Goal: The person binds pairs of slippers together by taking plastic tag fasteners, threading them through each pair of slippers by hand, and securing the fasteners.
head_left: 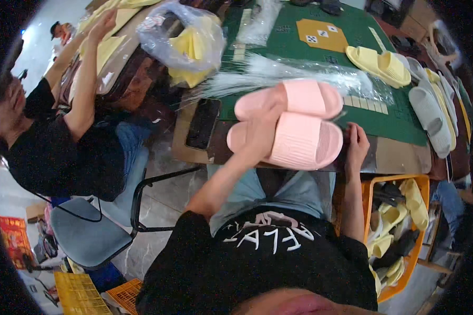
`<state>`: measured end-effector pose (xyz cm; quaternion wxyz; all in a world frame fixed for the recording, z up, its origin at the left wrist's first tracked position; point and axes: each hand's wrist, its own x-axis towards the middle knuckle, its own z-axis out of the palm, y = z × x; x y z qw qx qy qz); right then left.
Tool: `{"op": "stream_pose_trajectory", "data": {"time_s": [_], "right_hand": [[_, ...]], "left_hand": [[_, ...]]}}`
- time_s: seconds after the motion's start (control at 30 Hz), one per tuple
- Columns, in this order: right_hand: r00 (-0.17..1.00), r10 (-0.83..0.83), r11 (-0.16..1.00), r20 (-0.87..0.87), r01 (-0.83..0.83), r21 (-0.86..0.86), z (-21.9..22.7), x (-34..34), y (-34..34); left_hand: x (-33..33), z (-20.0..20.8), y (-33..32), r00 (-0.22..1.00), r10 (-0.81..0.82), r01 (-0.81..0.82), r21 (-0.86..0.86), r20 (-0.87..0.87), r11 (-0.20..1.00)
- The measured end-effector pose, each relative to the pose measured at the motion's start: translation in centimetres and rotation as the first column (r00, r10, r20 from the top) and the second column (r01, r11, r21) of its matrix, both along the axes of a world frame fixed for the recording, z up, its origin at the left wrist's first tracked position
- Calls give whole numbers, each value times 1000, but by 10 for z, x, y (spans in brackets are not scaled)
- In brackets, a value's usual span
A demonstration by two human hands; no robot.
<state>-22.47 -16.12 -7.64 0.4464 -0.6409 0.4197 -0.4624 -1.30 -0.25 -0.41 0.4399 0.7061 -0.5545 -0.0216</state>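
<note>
My left hand (267,128) grips a pair of pink slippers (299,139) near their heel ends, holding them side by side above the table's near edge. Ridges run across the broad straps, and the toes point right. Just right of the slippers, my right hand (357,142) is at the table edge with its fingers curled; whether anything is between them is too small to make out. Behind the slippers lies a bundle of thin clear plastic strips (299,73), spread across the green table mat (278,37).
A yellow slipper pair (378,65) and grey slippers (431,115) lie at the right. An orange crate (424,210) holds more slippers by my right side. A dark phone (203,123) rests left. Beyond an empty chair (92,231), a co-worker (63,142) reaches toward yellow pieces near a plastic bag (178,16).
</note>
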Motion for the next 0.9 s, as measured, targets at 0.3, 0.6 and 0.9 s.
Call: {"op": "stream_pose_trajectory", "data": {"time_s": [0.3,0.6,0.9], "right_hand": [[1000,21,1000,-3,-21,5,3,13,0],[997,54,998,-61,-56,-33,1,11,5],[989,55,991,-137,-71,-115,-4,12,-6]], "left_hand": [[149,163,-38,838,294,-75,-436,460,897],[378,206,-23,528,738,-539,-505,421,674],[139,131,25,728,500,-286,-454,470,844]]}}
